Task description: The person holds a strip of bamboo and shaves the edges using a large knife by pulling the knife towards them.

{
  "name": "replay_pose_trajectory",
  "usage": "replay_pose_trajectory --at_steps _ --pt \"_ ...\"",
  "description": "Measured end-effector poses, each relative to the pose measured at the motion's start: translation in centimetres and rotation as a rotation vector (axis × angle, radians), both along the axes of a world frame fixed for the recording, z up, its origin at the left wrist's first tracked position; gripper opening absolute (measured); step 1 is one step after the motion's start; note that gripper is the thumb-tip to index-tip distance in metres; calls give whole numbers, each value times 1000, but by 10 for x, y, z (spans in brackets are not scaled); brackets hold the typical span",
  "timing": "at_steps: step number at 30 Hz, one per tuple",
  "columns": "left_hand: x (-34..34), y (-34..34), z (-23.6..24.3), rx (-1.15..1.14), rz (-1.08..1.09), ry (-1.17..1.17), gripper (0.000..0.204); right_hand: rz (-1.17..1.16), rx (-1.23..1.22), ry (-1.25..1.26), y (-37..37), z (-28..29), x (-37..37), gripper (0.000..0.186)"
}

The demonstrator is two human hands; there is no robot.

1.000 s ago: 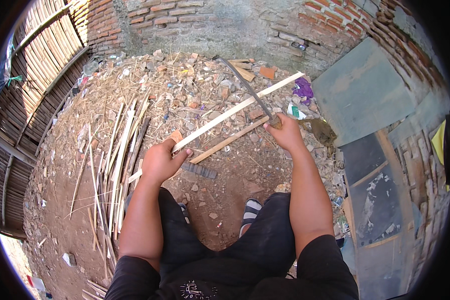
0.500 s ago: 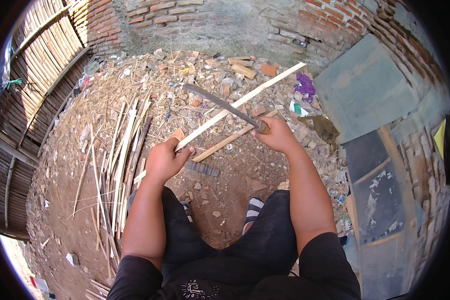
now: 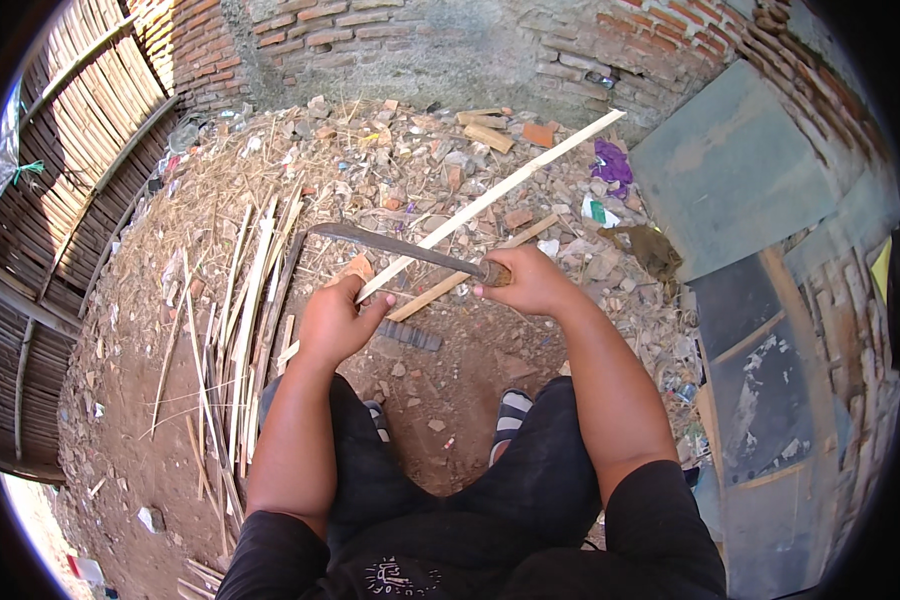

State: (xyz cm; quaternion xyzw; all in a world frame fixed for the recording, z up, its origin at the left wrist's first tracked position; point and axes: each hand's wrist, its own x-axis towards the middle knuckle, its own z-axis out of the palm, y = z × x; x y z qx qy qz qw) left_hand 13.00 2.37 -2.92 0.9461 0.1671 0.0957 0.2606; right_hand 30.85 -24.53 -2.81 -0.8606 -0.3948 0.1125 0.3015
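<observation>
My left hand (image 3: 338, 318) grips a long pale bamboo strip (image 3: 480, 207), which runs diagonally from beside my left leg up to the right. In my right hand (image 3: 525, 283) is the short handle of a long dark blade (image 3: 390, 240). The blade points left and lies across the strip, above my left hand; whether it touches the strip I cannot tell. Below them on the ground lie a brownish wooden lath (image 3: 430, 298) and a grey ridged piece (image 3: 415, 335). A pile of split strips (image 3: 258, 265) lies left of my legs.
Rubble (image 3: 350, 150) covers the ground up to a weathered brick wall (image 3: 400, 55). A bamboo slat fence (image 3: 60, 140) stands on the left. Grey panels (image 3: 730, 170) lean at the right, with a dark framed board (image 3: 760, 400) nearer me. A purple crumpled thing (image 3: 610, 165) lies near the panels.
My right hand has moved left and down, and the blade has swung anticlockwise from steep to nearly level across the strip. The strip's far end has risen in the picture and moved right.
</observation>
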Motion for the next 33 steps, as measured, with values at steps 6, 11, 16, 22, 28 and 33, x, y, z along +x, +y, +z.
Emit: replay_pose_trajectory --at_steps 6,11,16,22,28,33 --pt "0 7 4 34 19 -28 50 -280 77 26 -26 3 21 51" --pt "1 3 0 8 -3 -67 51 -249 112 54 -27 4 22 49" --pt "2 3 -7 44 -5 -61 49 -39 -38 -89 -4 6 3 42" --pt "-2 4 5 52 39 -41 48 -137 -28 -103 -17 8 12 44" --pt "-1 5 8 69 60 -44 50 -465 181 41 -50 3 39 46" --pt "1 1 0 55 32 -65 52 -300 116 -49 -26 -1 24 46"
